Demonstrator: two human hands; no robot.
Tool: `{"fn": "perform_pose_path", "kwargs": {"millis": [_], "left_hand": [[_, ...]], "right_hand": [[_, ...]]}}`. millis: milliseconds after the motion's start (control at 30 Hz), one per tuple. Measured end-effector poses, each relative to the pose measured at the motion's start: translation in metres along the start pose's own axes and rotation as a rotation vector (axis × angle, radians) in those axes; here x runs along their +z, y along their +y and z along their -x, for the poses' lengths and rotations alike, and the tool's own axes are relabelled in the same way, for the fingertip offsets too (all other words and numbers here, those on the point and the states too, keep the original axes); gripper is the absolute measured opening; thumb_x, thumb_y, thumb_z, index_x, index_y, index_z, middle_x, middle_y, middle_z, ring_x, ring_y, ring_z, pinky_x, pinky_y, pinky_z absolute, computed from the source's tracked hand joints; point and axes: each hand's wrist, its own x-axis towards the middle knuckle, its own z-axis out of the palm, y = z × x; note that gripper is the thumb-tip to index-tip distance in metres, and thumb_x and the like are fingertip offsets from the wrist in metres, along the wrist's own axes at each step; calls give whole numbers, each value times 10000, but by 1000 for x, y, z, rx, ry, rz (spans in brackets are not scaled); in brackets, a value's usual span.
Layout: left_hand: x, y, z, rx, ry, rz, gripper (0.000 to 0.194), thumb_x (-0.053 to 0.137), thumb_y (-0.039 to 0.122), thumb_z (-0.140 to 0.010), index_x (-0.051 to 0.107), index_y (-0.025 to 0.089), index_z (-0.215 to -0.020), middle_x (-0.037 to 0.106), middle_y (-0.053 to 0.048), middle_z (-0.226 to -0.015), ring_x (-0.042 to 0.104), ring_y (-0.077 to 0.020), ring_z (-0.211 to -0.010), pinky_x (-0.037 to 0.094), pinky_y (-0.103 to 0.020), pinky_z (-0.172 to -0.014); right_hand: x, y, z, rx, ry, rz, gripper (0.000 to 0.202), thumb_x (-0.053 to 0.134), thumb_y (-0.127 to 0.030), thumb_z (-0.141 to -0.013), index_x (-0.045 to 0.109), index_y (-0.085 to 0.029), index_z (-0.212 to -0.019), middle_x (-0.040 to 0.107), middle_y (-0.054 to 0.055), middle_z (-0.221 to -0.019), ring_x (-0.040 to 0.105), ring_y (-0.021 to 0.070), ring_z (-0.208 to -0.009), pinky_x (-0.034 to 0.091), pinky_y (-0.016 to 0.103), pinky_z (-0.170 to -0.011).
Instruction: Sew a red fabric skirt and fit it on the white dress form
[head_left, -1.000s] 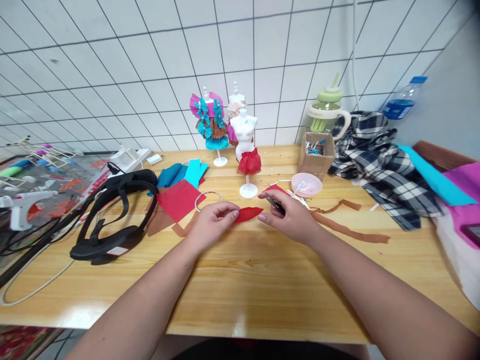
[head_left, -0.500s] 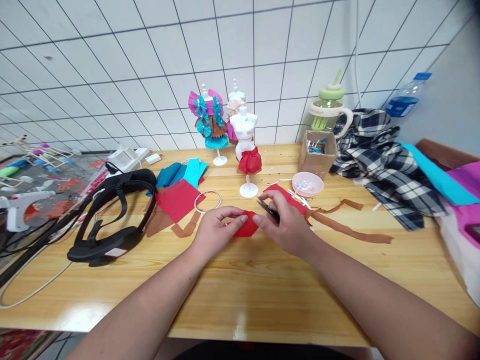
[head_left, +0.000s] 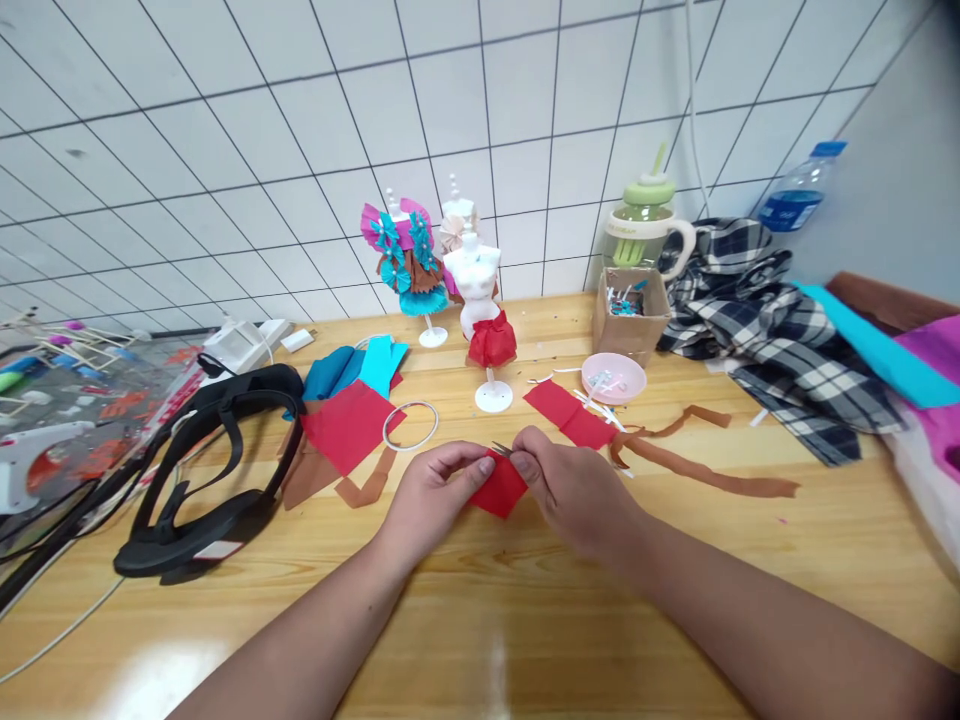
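Between my hands is a small red piece (head_left: 501,488), pinched at its upper left by the fingers of my left hand (head_left: 442,490). My right hand (head_left: 566,490) is closed around a small dark tool whose metal tips (head_left: 501,449) point left over the red piece's top edge. Most of the tool is hidden in my right hand. Behind my hands stands a white mannequin (head_left: 475,285) wearing a red skirt (head_left: 492,341). A larger red sheet (head_left: 350,425) lies to the left, and a red strip (head_left: 570,413) to the right.
Left are a white ring (head_left: 411,448), a black headset strap (head_left: 202,550) and a glue gun (head_left: 22,460). Dressed mannequins (head_left: 409,250) stand behind. Right are a pink dish (head_left: 613,380), a cardboard box (head_left: 631,325), brown strips (head_left: 705,472), a cup (head_left: 649,222) and plaid cloth (head_left: 757,330).
My right hand has turned and closed round the tool, bringing its tips left to the red piece. The red piece now hangs with a corner downward. The camera view has shifted slightly.
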Motion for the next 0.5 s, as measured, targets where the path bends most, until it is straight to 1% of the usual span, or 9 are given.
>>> {"fn": "perform_pose_path", "kwargs": {"millis": [133,267,500], "left_hand": [[2,-1,0,-29,16,78,280,693,435,-764,707,172,-856,759,-63,-881,693,-198,-807,561,-322,-758],[3,-1,-1,-36,18,142,267,707,416,-760,702,167,-857,759,-68,-898,690,-187,-809,559,-306,-759],[2,-6,0,-26,-8,152,204,705,369,-777,711,178,-850,756,-51,-896,682,-177,-832,544,-297,-795]], "right_hand": [[3,-1,1,-10,-26,-6,327,239,-415,-1004,495,-221,-945,653,12,-708,595,169,-624,282,260,-542],[4,-2,1,-2,-56,-20,325,237,-420,-1005,481,-220,-931,638,7,-694,569,162,-601,280,252,-542],[4,-2,1,-11,-61,-36,319,234,-417,-1007,474,-223,-928,640,6,-710,581,166,-631,289,251,-558]]}}
